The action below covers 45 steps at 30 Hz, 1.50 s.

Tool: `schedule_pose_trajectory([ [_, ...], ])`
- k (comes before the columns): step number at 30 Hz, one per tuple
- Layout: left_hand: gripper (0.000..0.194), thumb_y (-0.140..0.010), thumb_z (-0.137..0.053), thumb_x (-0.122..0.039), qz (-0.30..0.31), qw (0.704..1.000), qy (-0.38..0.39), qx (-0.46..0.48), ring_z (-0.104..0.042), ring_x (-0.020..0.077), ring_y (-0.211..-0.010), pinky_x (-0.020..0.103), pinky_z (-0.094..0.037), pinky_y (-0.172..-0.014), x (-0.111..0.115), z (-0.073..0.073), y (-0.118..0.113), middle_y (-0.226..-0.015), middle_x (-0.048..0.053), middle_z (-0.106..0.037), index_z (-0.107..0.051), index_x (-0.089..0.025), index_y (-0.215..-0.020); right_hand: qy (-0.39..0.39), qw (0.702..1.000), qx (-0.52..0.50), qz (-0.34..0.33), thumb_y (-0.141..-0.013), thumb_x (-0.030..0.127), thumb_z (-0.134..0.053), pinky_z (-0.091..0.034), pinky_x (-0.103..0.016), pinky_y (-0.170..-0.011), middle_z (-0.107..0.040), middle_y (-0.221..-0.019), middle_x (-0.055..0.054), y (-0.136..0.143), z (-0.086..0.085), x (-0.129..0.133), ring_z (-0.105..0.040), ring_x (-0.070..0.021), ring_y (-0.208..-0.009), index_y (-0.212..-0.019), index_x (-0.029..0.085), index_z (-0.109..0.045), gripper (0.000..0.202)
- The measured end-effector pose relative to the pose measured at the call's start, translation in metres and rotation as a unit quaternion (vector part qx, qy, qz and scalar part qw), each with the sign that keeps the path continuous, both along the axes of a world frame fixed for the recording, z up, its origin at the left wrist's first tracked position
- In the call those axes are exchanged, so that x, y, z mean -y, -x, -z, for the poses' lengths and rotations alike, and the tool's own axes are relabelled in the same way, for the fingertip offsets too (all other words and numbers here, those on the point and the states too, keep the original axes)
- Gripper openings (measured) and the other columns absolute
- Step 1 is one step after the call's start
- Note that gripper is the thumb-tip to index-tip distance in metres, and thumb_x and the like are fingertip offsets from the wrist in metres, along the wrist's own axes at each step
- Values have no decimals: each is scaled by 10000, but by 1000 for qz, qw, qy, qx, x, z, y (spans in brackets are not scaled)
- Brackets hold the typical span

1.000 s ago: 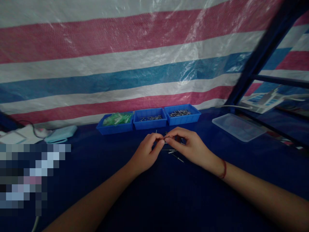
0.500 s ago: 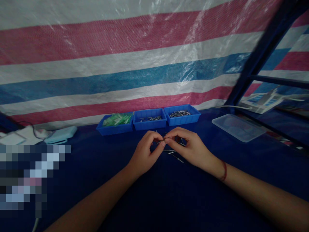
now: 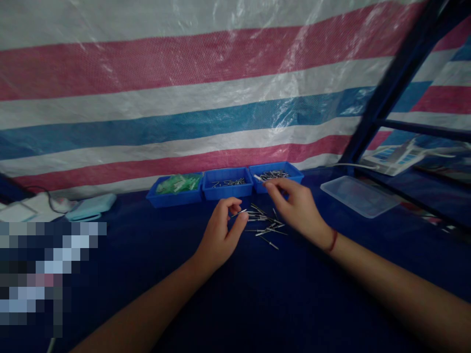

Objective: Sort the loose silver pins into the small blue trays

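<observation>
My left hand [image 3: 222,235] is over the dark blue table, with a thin metal pin [image 3: 240,213] between its thumb and fingers. To its right lies a loose pile of metal pins [image 3: 267,228]. My right hand [image 3: 296,208] is raised in front of the right blue tray [image 3: 295,171], pinching a small pale piece [image 3: 258,178] near that tray's front edge. The right tray holds many metal pins. Fewer pins lie in the middle blue tray [image 3: 228,192], and green plastic packets [image 3: 179,183] fill the left blue tray [image 3: 174,199].
A clear plastic lid [image 3: 358,196] lies at the right, before a dark metal frame [image 3: 386,98]. At the left are a light blue case [image 3: 91,206] and white items [image 3: 46,206]. Striped sheeting [image 3: 184,108] hangs behind the trays.
My right hand has parted from my left and moved up and right toward the right tray, a pale piece in its fingers. The pin pile shows more fully. My left hand stays nearly in place.
</observation>
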<state>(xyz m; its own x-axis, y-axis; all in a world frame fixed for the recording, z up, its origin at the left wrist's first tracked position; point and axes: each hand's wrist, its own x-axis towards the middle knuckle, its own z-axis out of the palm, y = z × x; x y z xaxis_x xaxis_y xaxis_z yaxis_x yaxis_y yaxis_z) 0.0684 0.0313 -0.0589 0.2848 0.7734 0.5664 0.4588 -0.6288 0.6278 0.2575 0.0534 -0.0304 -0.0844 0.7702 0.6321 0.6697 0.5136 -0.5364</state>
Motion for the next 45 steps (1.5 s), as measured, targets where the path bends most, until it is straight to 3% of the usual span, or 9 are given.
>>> schedule_pose_trajectory([
  [3, 111, -900, -455, -222, 20, 997, -7, -81, -523, 190, -936, 362, -416, -842, 1, -1, -2, -963, 50, -557, -514, -199, -992, -22, 974, 139, 177, -881, 300, -437, -389, -375, -703, -676, -853, -96, -25, -5, -24, -593, -258, -815, -915, 170, -669, 269],
  [5, 112, -876, -485, -209, 38, 988, -24, -145, -511, 210, -973, 389, -413, -859, 2, -1, -4, -988, 52, -563, -546, -209, -970, -7, 954, 192, 232, -876, 355, -432, -370, -389, -672, -674, -851, -116, -41, -5, -33, -587, -289, -808, -994, 159, -660, 323],
  [7, 127, -848, -512, -198, 46, 978, -46, -198, -506, 228, -985, 405, -419, -844, 3, 0, -5, -1012, 58, -562, -567, -214, -962, 8, 948, 205, 243, -873, 394, -418, -361, -376, -643, -673, -836, -120, -51, -3, -37, -586, -292, -793, -1041, 152, -645, 372],
  [11, 127, -819, -544, -193, 47, 964, -67, -253, -500, 242, -999, 406, -422, -826, 4, 4, -6, -1044, 65, -558, -585, -205, -939, 11, 961, 190, 201, -852, 354, -439, -352, -341, -624, -673, -814, -92, -52, 3, -32, -588, -265, -790, -1010, 172, -647, 319],
  [22, 154, -911, -433, -230, 18, 957, -18, -290, -509, 216, -879, 367, -400, -762, 4, 0, -7, -902, 36, -604, -582, -197, -888, 51, 982, 184, -4, -834, 245, -486, -410, -374, -740, -688, -834, -43, -12, 8, 2, -607, -207, -800, -858, 213, -675, 193],
  [30, 125, -878, -510, -277, 32, 956, -15, -291, -512, 223, -898, 369, -400, -760, 3, 1, -6, -949, 40, -586, -620, -217, -883, 64, 984, 161, -50, -826, 196, -492, -450, -349, -757, -683, -797, -33, -7, 6, 10, -615, -183, -776, -801, 209, -678, 188],
  [35, 138, -915, -431, -232, 0, 976, 19, -215, -526, 207, -852, 363, -403, -761, 1, -1, -6, -894, 39, -589, -553, -183, -877, 91, 986, 114, -76, -813, 149, -494, -466, -357, -775, -697, -859, -27, -6, 8, 9, -626, -181, -809, -839, 217, -685, 205],
  [40, 119, -923, -403, -227, 0, 993, 54, -105, -541, 176, -809, 315, -419, -731, -3, -1, -3, -872, 29, -591, -512, -189, -895, 208, 963, -28, -169, -783, 162, -570, -484, -269, -609, -692, -772, -6, 1, 6, 14, -613, -124, -663, -876, 197, -685, 153],
  [45, 127, -922, -401, -232, 17, 994, 69, -84, -540, 173, -815, 310, -419, -733, -3, -1, -1, -878, 31, -590, -518, -188, -900, 199, 959, -83, -183, -769, 239, -621, -479, -273, -610, -684, -773, -18, 8, 1, 23, -607, -129, -678, -859, 196, -699, 127],
])
